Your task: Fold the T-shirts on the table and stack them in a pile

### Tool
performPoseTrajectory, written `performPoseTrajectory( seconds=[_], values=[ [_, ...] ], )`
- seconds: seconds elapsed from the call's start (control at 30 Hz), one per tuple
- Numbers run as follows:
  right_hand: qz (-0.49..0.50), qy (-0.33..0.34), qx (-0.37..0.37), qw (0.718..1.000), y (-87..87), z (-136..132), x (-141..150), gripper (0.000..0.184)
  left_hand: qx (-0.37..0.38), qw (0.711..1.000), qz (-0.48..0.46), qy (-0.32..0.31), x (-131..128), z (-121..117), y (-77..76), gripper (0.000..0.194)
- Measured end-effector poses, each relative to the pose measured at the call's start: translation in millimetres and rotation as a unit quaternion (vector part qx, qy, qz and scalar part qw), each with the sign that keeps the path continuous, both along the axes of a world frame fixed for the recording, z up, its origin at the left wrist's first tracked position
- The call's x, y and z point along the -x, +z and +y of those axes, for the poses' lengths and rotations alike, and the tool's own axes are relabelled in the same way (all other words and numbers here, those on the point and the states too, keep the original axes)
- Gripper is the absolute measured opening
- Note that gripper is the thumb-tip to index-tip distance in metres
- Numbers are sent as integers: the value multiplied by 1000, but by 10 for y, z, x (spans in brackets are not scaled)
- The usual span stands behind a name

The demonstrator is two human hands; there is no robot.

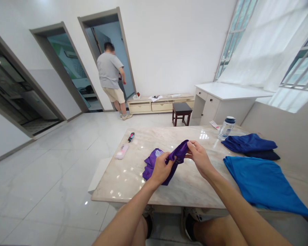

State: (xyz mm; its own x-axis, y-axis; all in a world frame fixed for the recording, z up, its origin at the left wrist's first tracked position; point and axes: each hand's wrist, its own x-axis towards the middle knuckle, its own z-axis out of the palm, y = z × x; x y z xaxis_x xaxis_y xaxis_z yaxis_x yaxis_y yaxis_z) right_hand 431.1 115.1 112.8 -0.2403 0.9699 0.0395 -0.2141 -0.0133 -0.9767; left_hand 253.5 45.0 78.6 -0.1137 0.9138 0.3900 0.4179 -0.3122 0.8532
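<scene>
A purple garment [154, 163] lies bunched on the marble table [133, 177], partly lifted off it. My left hand [161, 168] is closed on the cloth's near part, and my right hand [199, 157] pinches its raised upper end. Both hands hold the same piece a little above the tabletop, close together near the table's middle.
A bright blue cloth [261, 182] is spread at the right, with a folded dark blue one [250, 142] behind it and a clear bottle [226, 128] nearby. A pink case [122, 151] and a small dark object [130, 137] lie at the left. A person [111, 80] stands by a far doorway.
</scene>
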Motion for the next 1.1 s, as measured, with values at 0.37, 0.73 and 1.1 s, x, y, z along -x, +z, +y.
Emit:
performPoseTrajectory(
  seconds=[0.37, 0.73, 1.1],
  values=[
    [-116, 113, -14, 987, -107, -106, -17, 56, -20, 994, -83, 74, 283, -66, 1, 29],
    [-596, 39, -275, 753, -198, -12, -88, 33, -86, 966, -135, 205, 687, -177, -21, 43],
    [-571, -176, -274, 753, -147, 260, -517, 29, -147, 858, -256, 420, 1499, -213, -107, 56]
  ],
)
